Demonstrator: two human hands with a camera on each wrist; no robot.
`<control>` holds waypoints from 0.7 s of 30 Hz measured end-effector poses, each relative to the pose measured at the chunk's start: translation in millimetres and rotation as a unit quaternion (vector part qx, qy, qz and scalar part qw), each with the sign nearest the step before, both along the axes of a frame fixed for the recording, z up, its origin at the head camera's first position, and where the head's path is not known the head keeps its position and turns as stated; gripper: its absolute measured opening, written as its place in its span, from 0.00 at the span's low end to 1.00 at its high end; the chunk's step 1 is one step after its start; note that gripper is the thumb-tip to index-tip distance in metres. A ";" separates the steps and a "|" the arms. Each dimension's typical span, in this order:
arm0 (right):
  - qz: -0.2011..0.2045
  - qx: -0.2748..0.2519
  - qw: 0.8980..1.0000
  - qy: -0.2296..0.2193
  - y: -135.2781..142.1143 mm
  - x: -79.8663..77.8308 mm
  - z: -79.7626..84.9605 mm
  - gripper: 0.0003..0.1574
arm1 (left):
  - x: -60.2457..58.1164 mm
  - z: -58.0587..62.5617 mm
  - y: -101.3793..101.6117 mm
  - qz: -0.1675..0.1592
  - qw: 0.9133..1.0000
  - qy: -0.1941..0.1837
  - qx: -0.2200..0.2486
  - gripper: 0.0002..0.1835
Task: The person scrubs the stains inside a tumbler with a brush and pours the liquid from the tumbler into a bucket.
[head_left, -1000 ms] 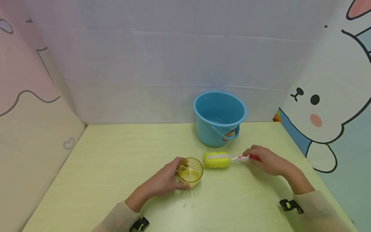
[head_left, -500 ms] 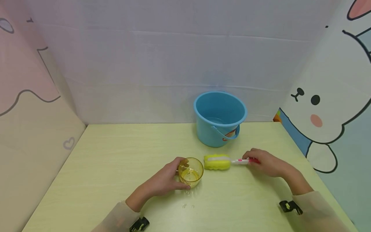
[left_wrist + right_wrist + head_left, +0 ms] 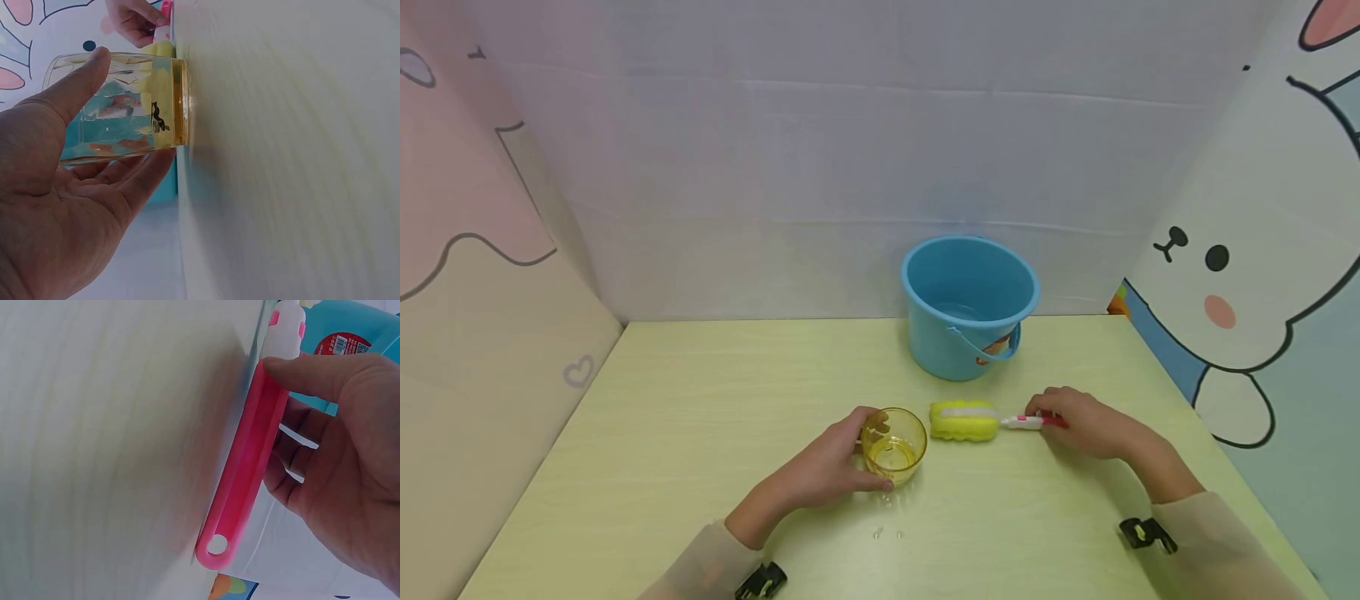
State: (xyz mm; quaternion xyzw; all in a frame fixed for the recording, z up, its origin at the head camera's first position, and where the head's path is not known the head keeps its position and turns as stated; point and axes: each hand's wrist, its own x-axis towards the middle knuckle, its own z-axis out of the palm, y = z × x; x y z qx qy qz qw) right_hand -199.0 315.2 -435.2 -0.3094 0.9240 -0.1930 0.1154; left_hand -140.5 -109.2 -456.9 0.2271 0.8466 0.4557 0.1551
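Note:
My left hand (image 3: pixel 823 467) grips an amber glass cup (image 3: pixel 898 454) standing upright on the table, thumb on one side and fingers round the other. In the left wrist view, the cup's (image 3: pixel 125 103) base meets the tabletop and a small dark print shows near it. My right hand (image 3: pixel 1090 425) pinches the handle of a sponge cup brush, whose yellow sponge head (image 3: pixel 964 422) points left towards the cup. From the right wrist, the pink handle (image 3: pixel 250 456) with its hanging hole lies right at the table surface, thumb on top and fingers beneath.
A blue bucket (image 3: pixel 970 333) with its handle hanging down stands behind the brush, near the back wall. Small water drops (image 3: pixel 887 533) lie on the pale wooden table (image 3: pixel 737 392) in front of the cup. Printed cloth walls enclose the sides.
My right hand has shifted slightly towards me with the brush, the sponge head moving down a little in the head view. The left hand and cup have stayed in place.

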 end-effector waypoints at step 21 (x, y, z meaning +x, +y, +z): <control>-0.064 0.012 0.998 -0.003 2.6 -1.5 19.4 0.21 | 0.7 0.3 -0.8 0.001 1.000 0.005 -0.004 0.50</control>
